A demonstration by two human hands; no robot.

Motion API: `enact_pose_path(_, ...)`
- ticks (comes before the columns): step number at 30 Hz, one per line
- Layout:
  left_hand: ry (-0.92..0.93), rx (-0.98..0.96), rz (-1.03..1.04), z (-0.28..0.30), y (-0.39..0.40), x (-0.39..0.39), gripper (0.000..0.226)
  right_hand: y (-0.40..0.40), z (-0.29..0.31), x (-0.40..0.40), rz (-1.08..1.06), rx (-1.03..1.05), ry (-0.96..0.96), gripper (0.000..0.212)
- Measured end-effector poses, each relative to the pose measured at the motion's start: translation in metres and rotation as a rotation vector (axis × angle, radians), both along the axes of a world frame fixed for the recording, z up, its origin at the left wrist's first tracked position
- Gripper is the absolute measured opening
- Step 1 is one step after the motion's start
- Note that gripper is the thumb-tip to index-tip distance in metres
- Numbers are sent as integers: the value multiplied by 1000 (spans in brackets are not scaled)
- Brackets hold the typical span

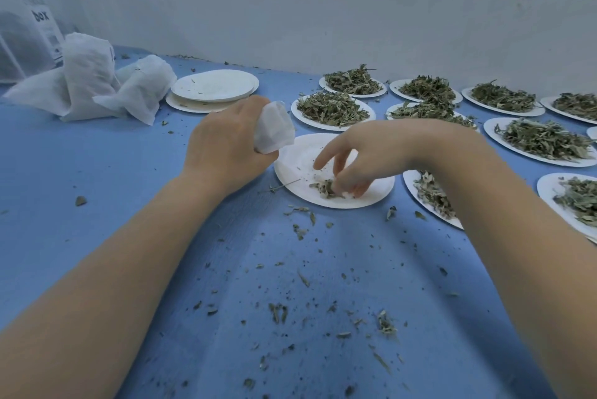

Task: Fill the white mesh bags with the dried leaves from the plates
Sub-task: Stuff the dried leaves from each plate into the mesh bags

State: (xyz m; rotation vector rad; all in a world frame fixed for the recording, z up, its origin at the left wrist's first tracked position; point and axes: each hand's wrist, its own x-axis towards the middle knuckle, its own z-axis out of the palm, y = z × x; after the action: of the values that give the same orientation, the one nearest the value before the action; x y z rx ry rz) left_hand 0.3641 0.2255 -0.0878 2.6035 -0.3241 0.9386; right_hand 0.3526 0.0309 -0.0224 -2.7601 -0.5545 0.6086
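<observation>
White mesh bag [274, 127] gripped in left hand [223, 143]; last dried leaves [324, 188] pinched by right hand [358, 156] on paper plate [300, 153]. Leaves judged light, brittle; best gathered loosely.

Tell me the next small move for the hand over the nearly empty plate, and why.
Probably: the right hand pinches up the last small clump of dried green leaves and carries it to the white mesh bag gripped in the left hand. The round white paper plate holds only that clump and crumbs, and the fingertips already touch it.
</observation>
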Motion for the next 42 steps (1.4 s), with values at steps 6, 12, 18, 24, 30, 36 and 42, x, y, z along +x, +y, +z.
enact_pose_path(6,8,2,-5,0,0,0,50,13,-22,3,45,110,-220,17)
enact_pose_path(12,49,18,-12,-1,0,0,48,9,-27,9,2,212,-299,14)
enact_pose_path(18,45,7,-74,0,-5,-1,47,15,-19,6,-131,752,-541,13)
enact_pose_path(24,61,-149,-70,-1,-4,0,50,15,-11,4,-78,644,-529,25)
enact_pose_path(30,69,-183,-34,-2,2,3,49,-4,1,0,-160,-119,-290,68)
enact_pose_path(36,168,-250,-33,1,7,-7,61,5,-15,1,-246,-310,-7,148)
enact_pose_path(42,320,-293,4,4,17,-24,56,0,-12,-11,-324,-223,-84,149)
